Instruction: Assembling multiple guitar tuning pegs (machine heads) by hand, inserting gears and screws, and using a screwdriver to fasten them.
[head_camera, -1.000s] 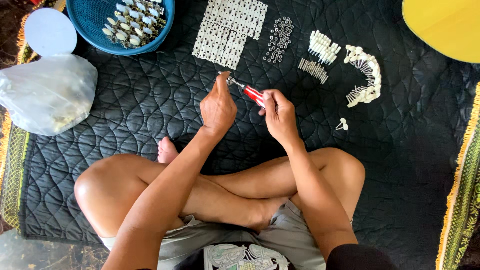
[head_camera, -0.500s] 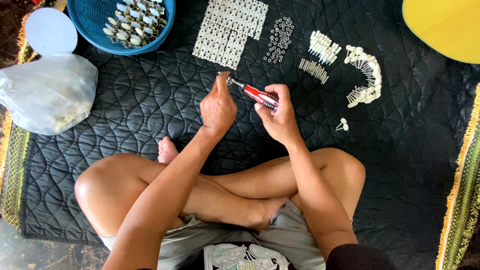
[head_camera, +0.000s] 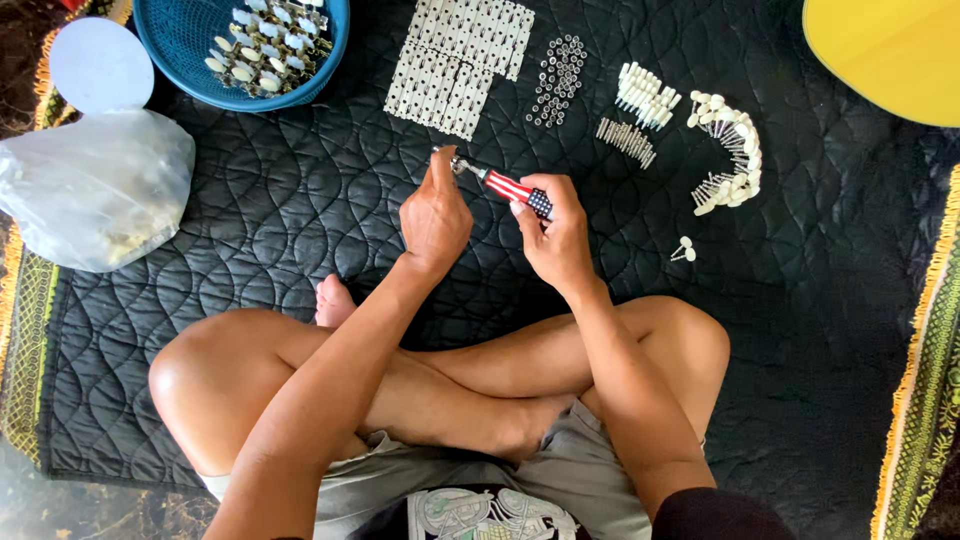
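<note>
Black quilted matting (head_camera: 250, 210) covers the floor where the person sits cross-legged, its stitched wavy pattern running edge to edge, with a yellow-and-green woven border (head_camera: 25, 330) showing at the far left and bare dark ground beyond it. At that left side lies a cloudy plastic bag (head_camera: 95, 190), slumped and partly filled, with a pale round lid (head_camera: 100, 65) just above it. Next comes a blue mesh basket (head_camera: 180, 60) holding small white-and-metal parts. Toward the middle, a flat block of white pieces (head_camera: 460, 60) lies in tidy rows, and just beside it a cluster of small dark rings (head_camera: 560, 80). Below these, the left hand (head_camera: 435, 215) is raised with its fingers pinched on a small metal part (head_camera: 445, 152) at the tip of the screwdriver (head_camera: 510, 188). The right hand (head_camera: 555, 235) is wrapped around the screwdriver's red, white and blue handle, holding it slanted toward the left hand, above the mat. Farther right sit short white pegs (head_camera: 645, 95), a curved heap of white-headed pins (head_camera: 730, 150), and one stray pair (head_camera: 685, 248). A yellow round object (head_camera: 890, 50) fills the top right corner, and another woven border (head_camera: 925, 400) edges the right side.
</note>
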